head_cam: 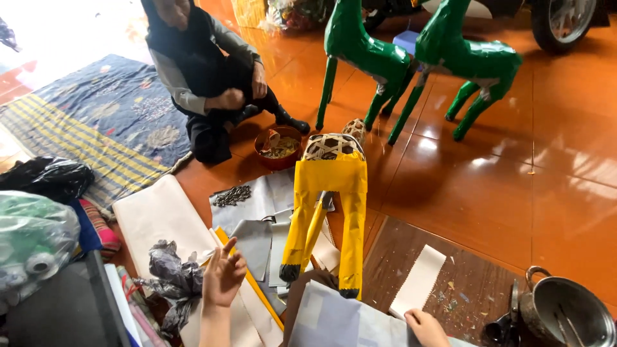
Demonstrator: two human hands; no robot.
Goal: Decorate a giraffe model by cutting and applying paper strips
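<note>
In front of the yellow animal frame [328,212]: paper-covering step looks underway, hands on sheet stock.
Left hand [223,277] raised over the pale sheets [160,215] left of the frame, fingers spread, released, holding nothing. Right hand [425,326] low and right of the frame, fingers curled at the edge of the grey-blue sheet [334,318]; partly cut off, can't tell if it truly grips. Frame stands upright, woven bamboo top [333,146] still bare, legs wrapped in yellow. Two green finished figures [418,58] beyond it; seated person [205,71] and red bowl [277,148] behind-left; metal pot [565,311] far right. My read: next move calls for picking one sheet and laying it flat against the bare weave.
</note>
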